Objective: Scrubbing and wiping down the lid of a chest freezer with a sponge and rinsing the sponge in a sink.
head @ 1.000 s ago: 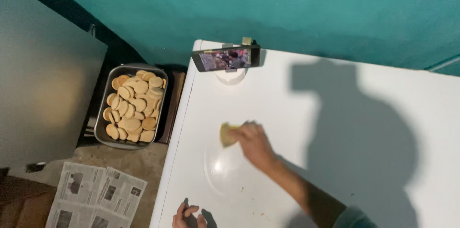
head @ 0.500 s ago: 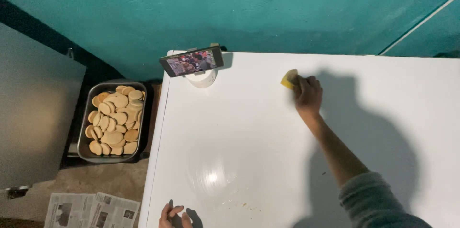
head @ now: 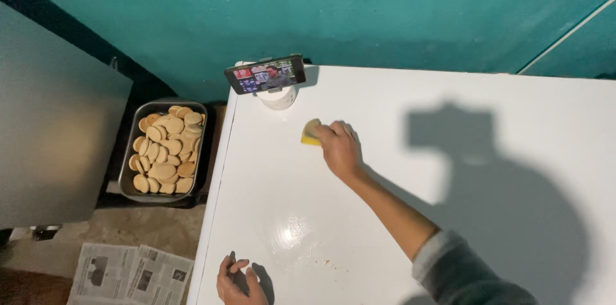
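The yellow sponge (head: 310, 132) lies flat on the white table (head: 487, 170), pressed under the fingers of the right hand (head: 339, 148), which curl over its right part and pinch it. Half a second ago hand and sponge were farther right along the far edge; they now sit left, just in front of the phone (head: 265, 75) propped on a white cup (head: 278, 96). The sponge's exposed end points left; its long axis cannot be told. The left hand (head: 236, 280) rests spread at the near edge. Left of the table stands a metal tray (head: 128, 180) of round biscuits (head: 165, 151).
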